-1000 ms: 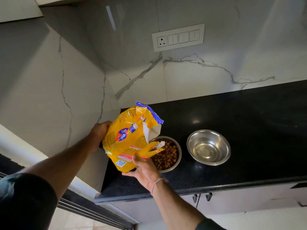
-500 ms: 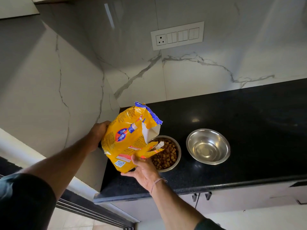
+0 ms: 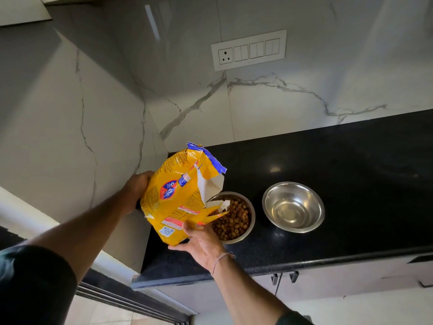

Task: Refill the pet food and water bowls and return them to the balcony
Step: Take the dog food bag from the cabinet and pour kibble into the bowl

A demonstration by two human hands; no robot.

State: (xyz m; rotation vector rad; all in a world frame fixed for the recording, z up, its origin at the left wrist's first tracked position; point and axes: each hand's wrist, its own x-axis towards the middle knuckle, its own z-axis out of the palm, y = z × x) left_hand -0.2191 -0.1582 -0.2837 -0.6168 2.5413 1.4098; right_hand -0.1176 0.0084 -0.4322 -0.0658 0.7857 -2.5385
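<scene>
Head view looks down on the dark bench (image 3: 351, 184) in the corner of the marble wall, and I am in the feeding half of the job. My left hand (image 3: 137, 191) grips the yellow food bag (image 3: 178, 198) by its far left side, with the fingers hidden behind it. My right hand (image 3: 201, 245) cups the bag's near bottom corner, thumb pressed on the front and fingers underneath.

The bag is tilted with its torn mouth over the left rim of the food bowl (image 3: 252, 227), which stands on the bench near the front edge. Brown kibble (image 3: 234, 221) covers the bowl's floor and comes well up its sides. I see no pieces falling at this instant, so I cannot tell whether it is pouring. I judge the food close to done.

Just to the right, apart from it, stands the water bowl (image 3: 293, 184). It seems to hold a shallow pool of clear water, though the shine of the steel makes that hard to be sure of; if so, it may want topping up.

What is left, as I reckon it: right the bag and set it down, see to the water, then carry both bowls to the balcony, which is not in sight. Both bowls sit on the bench, so none of the return is done.
</scene>
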